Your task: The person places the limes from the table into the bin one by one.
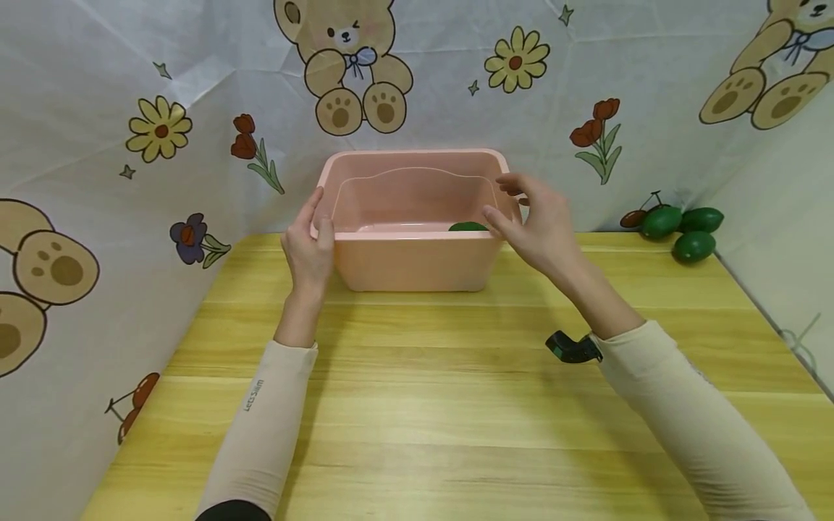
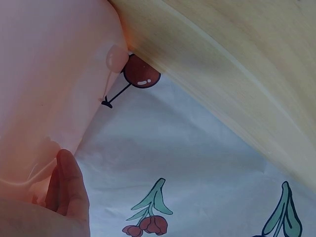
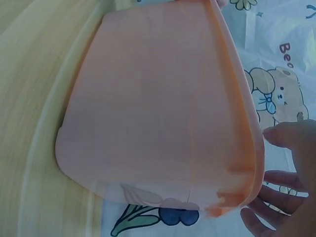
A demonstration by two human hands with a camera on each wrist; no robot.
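A pink plastic bin (image 1: 417,264) stands at the back of the wooden table, its open top tilted towards the head view. My left hand (image 1: 309,250) grips its left rim, thumb at the front corner and fingers along the outer side. At the opposite rim is my right hand (image 1: 537,224), fingers spread and loosely bent. Its thumb tip lies right at the rim in the right wrist view, with the other fingers around the corner. Inside the bin, the top of a green object (image 1: 467,226) shows above the front rim; the rest is hidden.
Several shiny dark green oval fruits (image 1: 693,247) sit together at the table's back right corner. A white cloth (image 1: 443,108) printed with bears and flowers hangs behind and to the left. At the right sleeve a small black device (image 1: 573,347) sticks out over the table (image 1: 417,405).
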